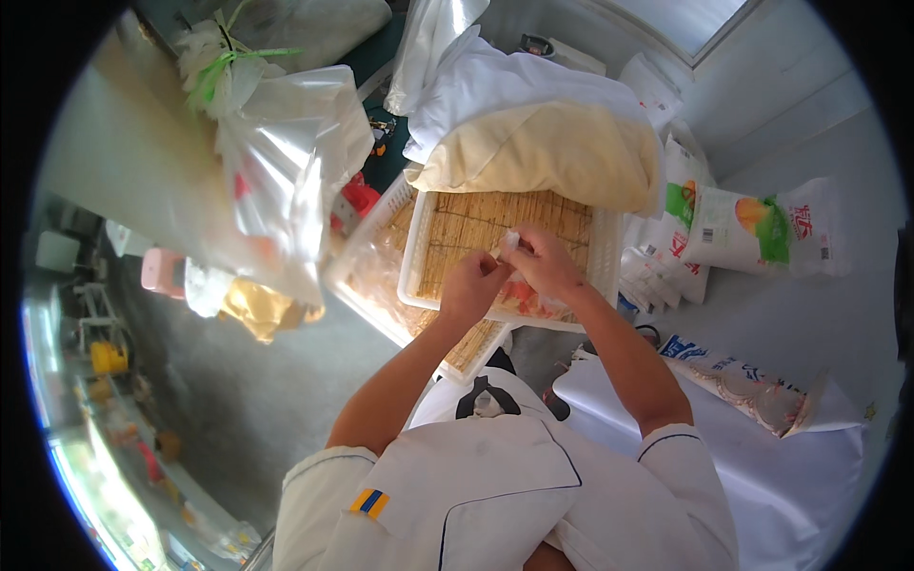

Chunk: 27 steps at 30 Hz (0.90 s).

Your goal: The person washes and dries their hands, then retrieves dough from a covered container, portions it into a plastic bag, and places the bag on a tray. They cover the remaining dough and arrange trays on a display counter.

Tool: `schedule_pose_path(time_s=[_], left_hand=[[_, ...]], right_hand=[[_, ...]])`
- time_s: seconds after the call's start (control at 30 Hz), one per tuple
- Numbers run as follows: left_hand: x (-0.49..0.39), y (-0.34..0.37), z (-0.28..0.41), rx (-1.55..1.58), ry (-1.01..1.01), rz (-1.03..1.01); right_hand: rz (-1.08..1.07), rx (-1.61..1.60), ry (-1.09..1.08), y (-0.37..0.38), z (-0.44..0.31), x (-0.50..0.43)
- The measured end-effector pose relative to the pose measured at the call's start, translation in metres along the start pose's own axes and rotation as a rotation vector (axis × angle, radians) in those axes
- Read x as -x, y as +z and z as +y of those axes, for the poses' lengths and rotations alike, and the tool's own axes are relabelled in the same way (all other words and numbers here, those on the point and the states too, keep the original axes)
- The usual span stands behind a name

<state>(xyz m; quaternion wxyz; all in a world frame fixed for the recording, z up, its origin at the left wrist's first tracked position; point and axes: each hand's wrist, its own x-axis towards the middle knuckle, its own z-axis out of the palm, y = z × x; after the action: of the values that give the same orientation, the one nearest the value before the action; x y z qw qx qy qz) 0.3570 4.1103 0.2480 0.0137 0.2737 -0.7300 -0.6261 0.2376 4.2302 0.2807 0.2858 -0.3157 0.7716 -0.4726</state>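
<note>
My left hand (468,287) and my right hand (545,265) meet over a white plastic basket (414,265). Between my fingertips is the bunched neck of a clear plastic bag (520,297); small red and pale pieces show through it. My fingers hide part of the neck. The bag rests near the basket's front edge, on a reed mat (464,221) that lines the basket. A beige cloth (543,146) and a white cloth (528,82) are folded back over the basket's far side.
Underneath sits a second white basket (378,317) with a mat and clear plastic. Printed white sacks (757,225) stand at right, above a white-covered surface (771,485) holding a printed bag (742,392). A large clear bag (293,157) tied with green hangs at left.
</note>
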Motion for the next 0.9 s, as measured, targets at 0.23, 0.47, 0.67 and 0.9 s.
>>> schedule_pose_path(time_s=[0.23,0.47,0.67,0.9], left_hand=[[-0.023,0.010,-0.013,-0.209,0.602,0.324],[-0.034,0.007,-0.025,-0.169,0.090,-0.017],[-0.031,-0.014,-0.020,0.907,0.026,-0.407],[-0.051,-0.002,-0.036,1.181,-0.009,-0.200]], right_hand=[[-0.089,-0.031,-0.060,0.000,-0.002,0.008],[0.040,-0.277,-0.010,0.013,0.007,0.009],[0.074,-0.661,0.278,0.013,0.007,0.003],[0.133,-0.256,-0.058,0.012,0.016,0.002]])
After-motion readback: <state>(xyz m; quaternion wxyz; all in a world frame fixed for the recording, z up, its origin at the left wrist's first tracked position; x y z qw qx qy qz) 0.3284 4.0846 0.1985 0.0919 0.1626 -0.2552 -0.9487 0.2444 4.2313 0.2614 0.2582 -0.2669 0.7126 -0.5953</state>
